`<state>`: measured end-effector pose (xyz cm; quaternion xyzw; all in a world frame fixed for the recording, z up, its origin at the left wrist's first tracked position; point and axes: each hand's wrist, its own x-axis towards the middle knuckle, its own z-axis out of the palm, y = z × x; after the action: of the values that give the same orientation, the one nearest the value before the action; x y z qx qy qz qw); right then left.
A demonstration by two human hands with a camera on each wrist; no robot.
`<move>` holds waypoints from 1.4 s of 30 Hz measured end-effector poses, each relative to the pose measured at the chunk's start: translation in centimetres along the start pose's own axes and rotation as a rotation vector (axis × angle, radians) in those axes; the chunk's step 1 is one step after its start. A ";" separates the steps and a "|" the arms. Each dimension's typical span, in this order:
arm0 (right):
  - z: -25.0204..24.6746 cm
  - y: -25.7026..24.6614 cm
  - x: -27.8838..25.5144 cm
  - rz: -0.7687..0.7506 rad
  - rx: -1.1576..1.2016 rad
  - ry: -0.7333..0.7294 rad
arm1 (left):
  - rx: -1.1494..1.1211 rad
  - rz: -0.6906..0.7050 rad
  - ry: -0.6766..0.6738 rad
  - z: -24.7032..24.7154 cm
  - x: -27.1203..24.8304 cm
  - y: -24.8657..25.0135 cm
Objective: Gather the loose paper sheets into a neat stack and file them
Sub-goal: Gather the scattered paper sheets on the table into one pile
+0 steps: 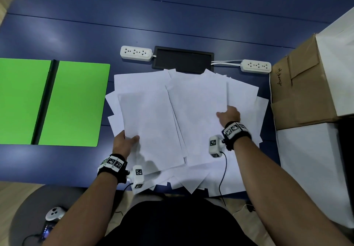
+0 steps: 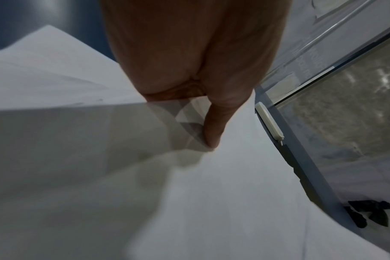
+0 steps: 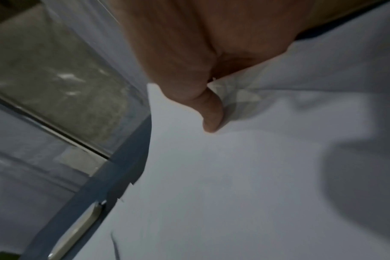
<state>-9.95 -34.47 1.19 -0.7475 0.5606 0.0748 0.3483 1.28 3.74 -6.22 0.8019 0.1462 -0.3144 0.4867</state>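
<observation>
Dark blue table [image 1: 76, 25] fills the frame, with loose white paper sheets [image 1: 195, 96] fanned across its centre, likely spread for gathering. An open green folder [image 1: 74, 104] waits at middle left for filing. At lower centre the left hand [image 1: 124, 143] pinches a sheaf's near corner, thumb on top. The right hand [image 1: 229, 114], right of centre, seems to grip a sheet edge; its fingers are hidden.

Marker-tagged black wristbands [image 1: 112, 166], bare forearms

Two power strips [image 1: 136, 53], one folder [image 1: 51, 103], many sheets [image 1: 195, 96]
</observation>
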 end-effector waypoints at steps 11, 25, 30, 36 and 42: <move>-6.3 -0.5 -4.2 -0.352 0.484 -0.017 | -0.111 -0.040 -0.042 0.3 -0.9 1.1; 12.8 -2.9 -10.9 -0.211 0.152 -0.526 | -0.079 -0.064 -0.101 -0.1 -1.0 1.4; 9.9 0.3 -7.3 -0.244 0.238 -0.128 | -0.047 -0.038 -0.050 0.1 -1.3 1.0; 0.5 10.1 -0.2 0.308 -0.175 0.209 | -0.042 0.005 -0.039 -0.8 -1.1 0.1; -0.8 12.3 0.3 0.167 -0.269 0.224 | -0.017 0.044 -0.025 -0.6 -1.5 0.1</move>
<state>-21.01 -36.75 -3.78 -0.7418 0.6409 0.0943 0.1732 0.43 4.37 -4.99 0.7969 0.1251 -0.3122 0.5019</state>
